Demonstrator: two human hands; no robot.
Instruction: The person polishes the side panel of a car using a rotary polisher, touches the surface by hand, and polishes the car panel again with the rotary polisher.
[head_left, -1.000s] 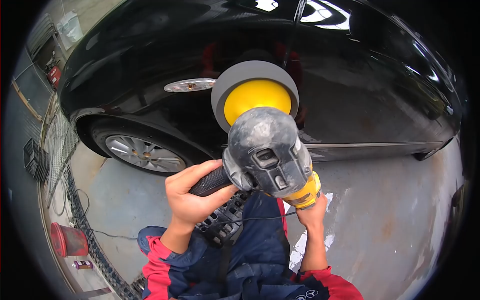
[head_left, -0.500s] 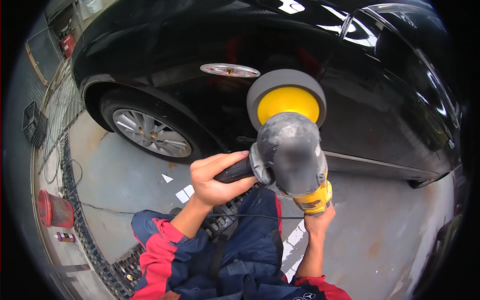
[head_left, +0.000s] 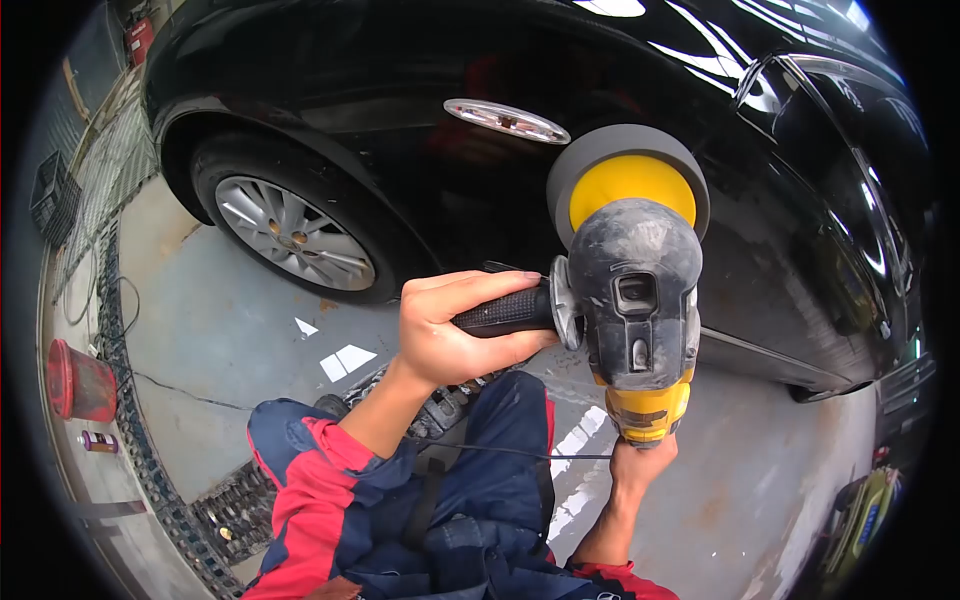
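Note:
A yellow and black power polisher (head_left: 640,290) is held between both hands, its round grey foam pad (head_left: 690,165) against or very close to the side of a black car (head_left: 380,90). My left hand (head_left: 450,325) is wrapped round the black side handle of the polisher. At the rear grip, my right hand (head_left: 643,462) is closed, its fingers mostly hidden beneath the tool. Just left of the pad, a clear oval side marker light (head_left: 507,121) sits on the car's fender.
The car's front wheel (head_left: 295,233) is at left. A red bucket (head_left: 82,380) and a spray can (head_left: 98,441) stand on the far left. Black crates (head_left: 55,200) lie farther up. A cable (head_left: 500,450) crosses my legs from the polisher. A green and black object (head_left: 868,520) is at lower right.
The polisher and both hands have shifted right in view, along the car's side. The pad now sits close to the right end of the marker light. The view has also turned slightly.

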